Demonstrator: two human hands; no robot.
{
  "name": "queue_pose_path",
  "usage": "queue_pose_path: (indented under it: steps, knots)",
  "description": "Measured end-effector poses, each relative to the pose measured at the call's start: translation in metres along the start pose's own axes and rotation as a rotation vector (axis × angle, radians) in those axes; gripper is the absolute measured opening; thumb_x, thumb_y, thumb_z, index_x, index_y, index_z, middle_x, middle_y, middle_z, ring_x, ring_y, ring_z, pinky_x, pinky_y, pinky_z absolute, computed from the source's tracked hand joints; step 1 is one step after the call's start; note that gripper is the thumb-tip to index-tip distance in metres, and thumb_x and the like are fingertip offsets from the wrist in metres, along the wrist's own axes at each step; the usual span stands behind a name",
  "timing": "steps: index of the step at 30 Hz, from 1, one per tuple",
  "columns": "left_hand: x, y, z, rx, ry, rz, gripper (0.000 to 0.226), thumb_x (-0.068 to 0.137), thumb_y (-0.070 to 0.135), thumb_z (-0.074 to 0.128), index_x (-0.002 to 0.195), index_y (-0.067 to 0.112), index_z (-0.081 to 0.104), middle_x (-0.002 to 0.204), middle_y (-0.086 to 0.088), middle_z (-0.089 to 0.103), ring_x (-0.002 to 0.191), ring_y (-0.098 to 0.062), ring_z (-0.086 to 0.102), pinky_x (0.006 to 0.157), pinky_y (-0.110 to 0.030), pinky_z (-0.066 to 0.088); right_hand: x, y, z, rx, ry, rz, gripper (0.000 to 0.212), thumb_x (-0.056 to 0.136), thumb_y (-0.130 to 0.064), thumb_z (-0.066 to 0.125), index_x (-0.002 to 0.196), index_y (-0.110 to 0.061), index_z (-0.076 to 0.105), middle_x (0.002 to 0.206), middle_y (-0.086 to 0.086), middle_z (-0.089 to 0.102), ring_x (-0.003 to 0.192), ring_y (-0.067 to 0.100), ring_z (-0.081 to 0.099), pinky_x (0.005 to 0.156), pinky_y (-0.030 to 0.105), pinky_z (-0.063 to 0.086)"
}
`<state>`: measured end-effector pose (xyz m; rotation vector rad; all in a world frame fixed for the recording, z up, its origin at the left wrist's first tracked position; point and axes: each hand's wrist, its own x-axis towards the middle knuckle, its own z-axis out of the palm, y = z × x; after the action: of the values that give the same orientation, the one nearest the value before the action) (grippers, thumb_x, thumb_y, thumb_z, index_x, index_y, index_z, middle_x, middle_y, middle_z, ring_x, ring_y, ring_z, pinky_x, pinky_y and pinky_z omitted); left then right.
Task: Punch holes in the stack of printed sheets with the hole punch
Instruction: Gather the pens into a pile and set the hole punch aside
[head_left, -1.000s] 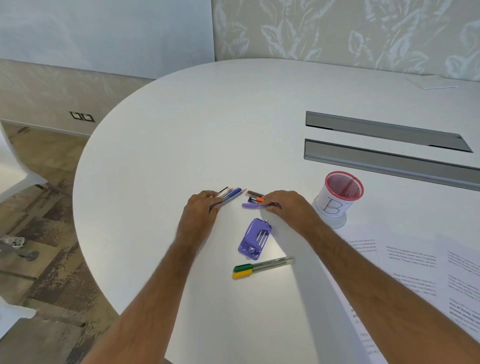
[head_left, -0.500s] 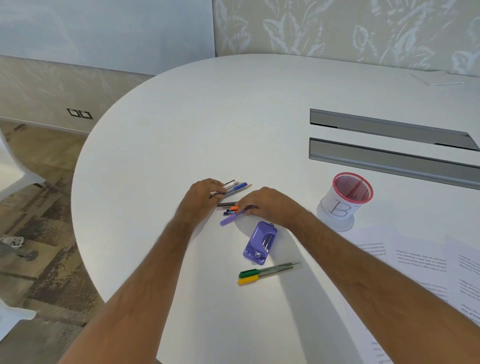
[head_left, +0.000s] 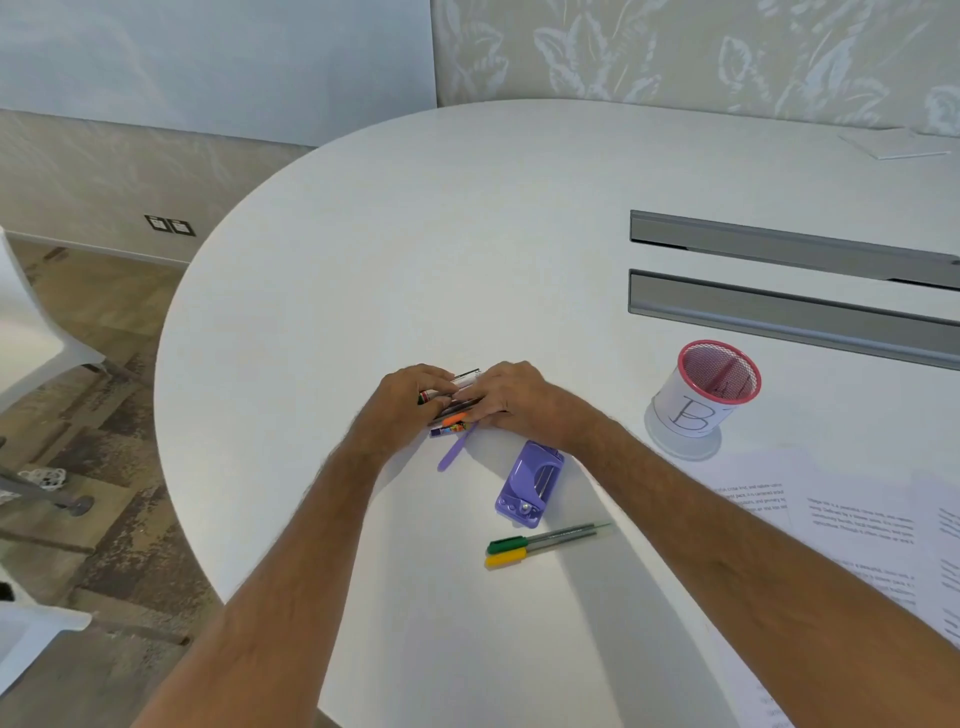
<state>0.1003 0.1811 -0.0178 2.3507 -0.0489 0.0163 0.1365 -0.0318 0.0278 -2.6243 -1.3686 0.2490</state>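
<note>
On the round white worktop (head_left: 467, 249), nearest the camera, a green-capped pen and a yellow-capped pen (head_left: 540, 544) lie side by side, untouched. Just beyond them the small purple plastic hole punch (head_left: 530, 484) rests flat, with neither hand on it. To the right the printed white sheets (head_left: 852, 519) lie fanned out rather than squared into a stack, well apart from the punch.

Farther on, the left hand (head_left: 400, 410) and right hand (head_left: 511, 397) are pressed together over a loose bundle of coloured pens and markers (head_left: 451, 415), fingers curled round them; how firmly each hand holds the bundle is hard to judge, since the hands cover most of it. A lilac pen (head_left: 453, 451) trails out toward the punch. Beyond, to the right, stands the white pen cup with a pink mesh rim (head_left: 704, 402).

The step in hand looks like clearing stray pens, before any punching. The next move probably calls for lifting the bundle into the cup, then squaring the sheets and bringing them to the punch.

A second ago the hands sat apart, each on its own cluster of pens; now they meet and the clusters are one.
</note>
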Motion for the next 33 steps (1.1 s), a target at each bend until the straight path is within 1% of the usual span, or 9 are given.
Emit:
queue_pose_path:
  steps: [2,4,6,8,10,16,21,27,33]
  knots:
    - [-0.004,0.002,0.003,0.030,0.024,0.015,0.019,0.095,0.007,0.070,0.110,0.011,0.082,0.123,-0.006,0.074,0.116,-0.024,0.068,0.102,-0.032,0.049,-0.009,0.007,-0.001,0.092,0.067,0.093,0.033,0.105,-0.013,0.062,0.132,-0.026,0.076,0.144,-0.005,0.069,0.132,0.023,0.057,0.105,0.039,0.043]
    - [-0.010,0.008,0.011,0.139,0.074,0.063,0.025,0.098,0.021,0.068,0.120,0.012,0.076,0.130,-0.009,0.071,0.121,-0.030,0.064,0.106,-0.041,0.049,-0.024,0.015,0.002,0.203,0.153,0.195,0.033,0.102,-0.002,0.062,0.122,-0.019,0.081,0.140,-0.001,0.072,0.131,0.025,0.058,0.109,0.040,0.039]
    - [-0.018,0.017,0.025,0.271,0.111,0.076,0.049,0.100,0.045,0.063,0.138,0.015,0.066,0.147,-0.010,0.062,0.137,-0.033,0.055,0.116,-0.046,0.040,-0.043,0.024,0.007,0.282,0.250,0.281,0.033,0.103,0.001,0.060,0.119,-0.018,0.081,0.136,-0.002,0.073,0.131,0.024,0.058,0.113,0.043,0.034]
    - [-0.024,0.025,0.040,0.405,0.060,0.078,0.078,0.098,0.069,0.042,0.155,0.016,0.049,0.165,-0.008,0.045,0.152,-0.032,0.038,0.125,-0.053,0.025,-0.058,0.028,0.013,0.312,0.326,0.321,0.030,0.103,0.001,0.060,0.119,-0.017,0.079,0.131,-0.001,0.075,0.129,0.026,0.060,0.115,0.050,0.036]
    - [-0.026,0.029,0.053,0.545,-0.015,0.062,0.096,0.092,0.080,0.021,0.164,0.017,0.033,0.173,-0.006,0.029,0.159,-0.034,0.024,0.128,-0.057,0.012,-0.071,0.032,0.019,0.350,0.359,0.363,0.027,0.104,-0.002,0.061,0.121,-0.016,0.077,0.130,0.001,0.075,0.128,0.027,0.062,0.115,0.052,0.037]
    - [-0.019,0.027,0.066,0.635,-0.030,0.000,0.076,0.106,0.063,0.027,0.167,0.018,0.020,0.177,-0.004,0.015,0.162,-0.035,0.012,0.127,-0.059,0.003,-0.103,0.030,0.036,0.426,0.381,0.428,0.027,0.104,-0.007,0.062,0.125,-0.019,0.074,0.131,-0.003,0.073,0.129,0.023,0.059,0.114,0.044,0.033]
    - [-0.011,0.022,0.063,0.688,-0.062,-0.020,0.071,0.110,0.055,0.025,0.168,0.018,0.008,0.178,-0.003,0.002,0.163,-0.032,0.001,0.128,-0.058,-0.001,-0.120,0.029,0.046,0.459,0.388,0.465,0.033,0.103,-0.007,0.065,0.133,-0.018,0.073,0.137,-0.001,0.072,0.131,0.024,0.061,0.115,0.052,0.041]
    - [-0.006,0.023,0.052,0.696,-0.075,-0.078,0.069,0.112,0.050,0.025,0.168,0.015,0.007,0.178,-0.006,-0.001,0.163,-0.034,-0.002,0.128,-0.060,0.000,-0.140,0.030,0.053,0.429,0.384,0.514,0.038,0.102,-0.007,0.066,0.138,-0.020,0.069,0.143,-0.002,0.068,0.136,0.023,0.059,0.115,0.056,0.040]
    - [-0.002,0.012,0.034,0.697,-0.080,-0.120,0.069,0.112,0.050,0.025,0.168,0.014,0.008,0.178,-0.006,-0.001,0.163,-0.035,-0.003,0.127,-0.060,0.000,-0.152,0.026,0.056,0.386,0.376,0.521,0.034,0.103,-0.008,0.065,0.134,-0.020,0.072,0.143,-0.003,0.069,0.135,0.023,0.060,0.115,0.050,0.040]
